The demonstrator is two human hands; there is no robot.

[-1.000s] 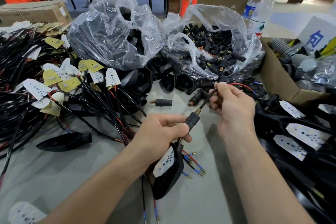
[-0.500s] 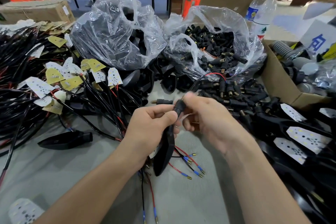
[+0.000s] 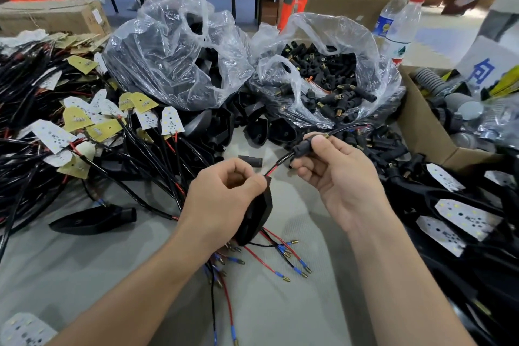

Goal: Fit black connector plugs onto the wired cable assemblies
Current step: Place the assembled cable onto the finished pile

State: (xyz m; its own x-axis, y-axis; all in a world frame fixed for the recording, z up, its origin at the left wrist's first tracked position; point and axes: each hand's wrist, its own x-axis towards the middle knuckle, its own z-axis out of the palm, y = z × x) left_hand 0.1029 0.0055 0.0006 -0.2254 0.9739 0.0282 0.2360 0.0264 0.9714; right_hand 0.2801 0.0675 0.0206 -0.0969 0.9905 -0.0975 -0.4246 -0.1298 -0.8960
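Bag of plugs [image 3: 373, 64], clear plastic and open-topped, taken as landmark.

- Right grip [image 3: 339, 180]: just in front of the bag. Thumb and fingers pinch a black connector plug [image 3: 304, 146], which sits on the cable [image 3: 280, 162]. A brass tip shows at the plug's bag-side end, and a thin black lead runs on toward the bag.
- Left grip [image 3: 224, 199]: in front of the bag and to its left. Fingers are curled round a black housing [image 3: 259, 213], and the thumb and forefinger pinch the red-and-black cable where it leaves the housing top. The cable runs taut between the two grips.
- Loose leads [image 3: 269, 260] with blue sleeves and brass ends fan over the grey worktop [image 3: 84, 270] below the housing, on the side away from the bag.
- Single loose plug [image 3: 250, 161] lies on the worktop between the left grip and the bag.
- Second clear bag [image 3: 174, 59], holding black parts, stands left of the landmark bag. Beyond it to the left is a pile of LED boards [image 3: 53, 135] with black cables.
- Cardboard box [image 3: 421, 126] is right of the bag; two bottles [image 3: 404, 25] stand behind it.
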